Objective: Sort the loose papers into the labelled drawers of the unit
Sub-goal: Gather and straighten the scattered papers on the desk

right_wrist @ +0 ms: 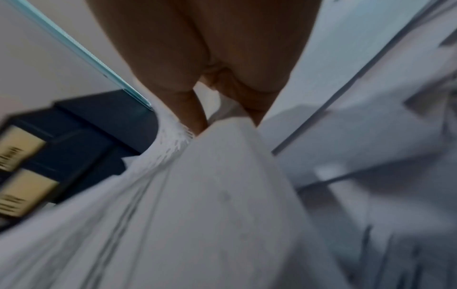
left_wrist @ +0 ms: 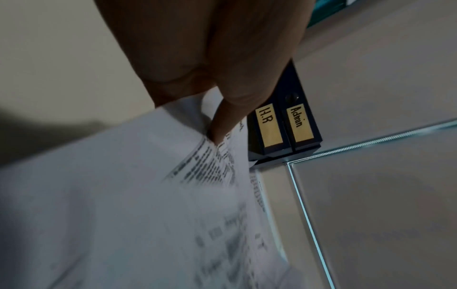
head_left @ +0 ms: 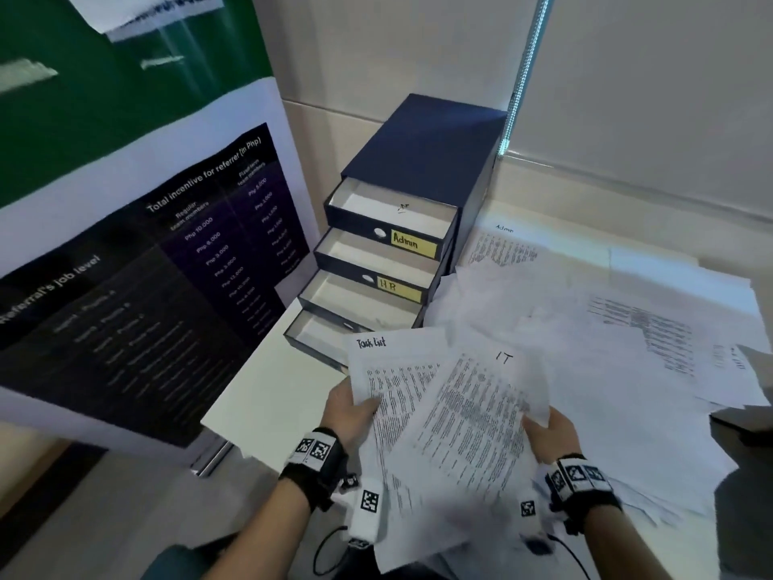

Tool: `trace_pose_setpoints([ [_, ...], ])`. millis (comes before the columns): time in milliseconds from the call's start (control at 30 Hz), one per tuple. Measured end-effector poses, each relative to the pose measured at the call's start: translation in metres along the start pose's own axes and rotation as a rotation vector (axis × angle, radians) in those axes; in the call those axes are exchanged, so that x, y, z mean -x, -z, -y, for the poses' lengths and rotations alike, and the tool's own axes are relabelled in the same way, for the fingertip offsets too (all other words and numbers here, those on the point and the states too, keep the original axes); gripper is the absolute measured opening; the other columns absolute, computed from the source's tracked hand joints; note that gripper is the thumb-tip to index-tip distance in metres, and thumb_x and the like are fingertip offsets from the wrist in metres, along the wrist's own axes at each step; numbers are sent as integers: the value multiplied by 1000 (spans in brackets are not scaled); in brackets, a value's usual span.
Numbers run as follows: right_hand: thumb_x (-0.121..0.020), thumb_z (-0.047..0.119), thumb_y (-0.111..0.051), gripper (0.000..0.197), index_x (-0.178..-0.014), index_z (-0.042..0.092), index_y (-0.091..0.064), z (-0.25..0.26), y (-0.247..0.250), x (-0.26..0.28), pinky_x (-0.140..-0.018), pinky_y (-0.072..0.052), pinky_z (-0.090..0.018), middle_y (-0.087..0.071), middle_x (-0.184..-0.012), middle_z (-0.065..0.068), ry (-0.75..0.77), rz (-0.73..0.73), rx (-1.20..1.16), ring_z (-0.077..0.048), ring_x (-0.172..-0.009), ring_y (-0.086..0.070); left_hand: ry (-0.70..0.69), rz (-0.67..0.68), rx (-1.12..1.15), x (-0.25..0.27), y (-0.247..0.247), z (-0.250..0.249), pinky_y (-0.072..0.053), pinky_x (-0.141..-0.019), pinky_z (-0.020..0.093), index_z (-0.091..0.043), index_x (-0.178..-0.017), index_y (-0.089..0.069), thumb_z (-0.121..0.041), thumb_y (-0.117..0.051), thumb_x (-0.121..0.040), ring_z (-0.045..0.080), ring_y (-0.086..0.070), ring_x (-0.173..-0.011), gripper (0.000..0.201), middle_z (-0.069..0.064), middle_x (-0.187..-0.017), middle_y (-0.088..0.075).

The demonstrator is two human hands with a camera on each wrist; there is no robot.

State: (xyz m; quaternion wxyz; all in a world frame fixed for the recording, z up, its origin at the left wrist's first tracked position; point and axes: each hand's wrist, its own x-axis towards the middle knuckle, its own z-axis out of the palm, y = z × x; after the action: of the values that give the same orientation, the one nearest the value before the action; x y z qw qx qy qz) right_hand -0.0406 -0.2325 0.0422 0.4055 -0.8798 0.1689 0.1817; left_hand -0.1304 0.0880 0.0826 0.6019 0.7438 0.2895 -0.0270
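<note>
A dark blue drawer unit (head_left: 422,161) stands at the back of the desk with several drawers pulled out in steps. The top drawer (head_left: 389,213) carries a yellow "Admin" label (head_left: 414,244), the one below an "HR" label (head_left: 397,287); both labels show again in the left wrist view as Admin (left_wrist: 298,124) and HR (left_wrist: 268,127). My left hand (head_left: 349,406) pinches a sheet headed "Task List" (head_left: 389,370). My right hand (head_left: 550,431) grips a sheet marked "IT" (head_left: 485,408) that overlaps it. The lowest drawer fronts are hidden behind these sheets.
Many loose printed papers (head_left: 606,328) cover the desk to the right of the unit, one headed "Admin" (head_left: 504,244). A large standing poster (head_left: 138,265) rises just left of the drawers. A wall and a metal strip (head_left: 525,73) stand behind.
</note>
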Motion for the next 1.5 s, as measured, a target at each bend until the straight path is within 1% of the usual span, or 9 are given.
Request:
trace_pose_setpoints([
  [200, -76, 31, -80, 105, -154, 17, -10, 27, 1, -1, -107, -40, -52, -27, -154, -22, -52, -225, 404, -40, -136, -36, -91, -83, -5, -23, 60, -24, -53, -94, 38, -17, -133, -56, -14, -61, -96, 19, -68, -106, 37, 1, -119, -70],
  [333, -88, 24, -69, 75, -150, 20, -26, 80, -49, 22, -105, -44, -43, -47, -144, -7, 360, 75, 162, -29, -134, -45, 141, 45, 77, -85, 104, -25, -52, -100, 50, -10, -137, -55, -8, -69, -91, 31, -68, -108, 48, 11, -123, -69],
  [467, -101, 21, -51, 28, -127, 12, -55, 154, -87, 74, -82, -55, -30, -67, -102, -1, 51, 507, -502, -36, -117, -59, 199, 264, -158, -118, 134, -37, -52, -99, 51, -12, -130, -63, -19, -82, -80, 32, -68, -109, 54, 12, -119, -71],
  [567, -98, 64, -27, 44, -121, 35, -50, 188, -92, 84, -95, -43, -34, -66, -105, 4, -87, 596, -847, -9, -103, -57, 66, 266, -365, -132, 154, -52, -53, -99, 45, -20, -133, -57, -22, -81, -81, 31, -68, -107, 57, 7, -117, -71],
  [733, -86, 19, -72, 73, -148, 32, -34, 194, -121, 60, -107, -42, -54, -46, -148, -6, -12, 647, -810, -26, -127, -54, -12, 268, -448, -153, 173, -56, -57, -87, 33, -38, -125, -55, -49, -85, -70, 18, -71, -89, 64, -1, -104, -73],
  [933, -69, 24, -77, 22, -89, 32, -78, 206, -154, -15, -108, -44, -48, -67, -122, -4, 23, 462, -502, -28, -121, -60, 214, 458, -258, -146, 176, -58, -50, -76, 30, -28, -141, -41, -67, -76, -72, 19, -64, -95, 86, 4, -129, -64],
  [1100, -93, 21, -65, 26, -117, 14, -66, 237, -124, 11, -56, -54, -27, -72, -74, -3, -66, 392, -651, -19, -56, -62, 140, 312, -30, -151, 191, -43, -59, -84, 33, -22, -135, -46, -26, -90, -70, 19, -73, -93, 79, 7, -118, -71],
  [1300, -90, 2, -65, 32, -122, 4, -61, 224, -126, 62, -62, -58, -25, -54, -57, 4, -109, 822, -526, -9, -48, -51, -15, 67, -89, -172, 164, -53, -50, -99, 30, -28, -102, -74, -28, -80, -83, 17, -64, -106, 20, -2, -112, -69],
  [1500, -90, -9, -58, 20, -106, -2, -70, 227, -144, 10, -46, -53, -19, -68, -88, -23, -138, 357, -664, -17, -51, -65, 206, 215, -88, -171, 149, -61, -39, -37, 15, -8, -103, -76, -13, -76, -86, 9, -53, -44, 18, 1, -59, -67],
])
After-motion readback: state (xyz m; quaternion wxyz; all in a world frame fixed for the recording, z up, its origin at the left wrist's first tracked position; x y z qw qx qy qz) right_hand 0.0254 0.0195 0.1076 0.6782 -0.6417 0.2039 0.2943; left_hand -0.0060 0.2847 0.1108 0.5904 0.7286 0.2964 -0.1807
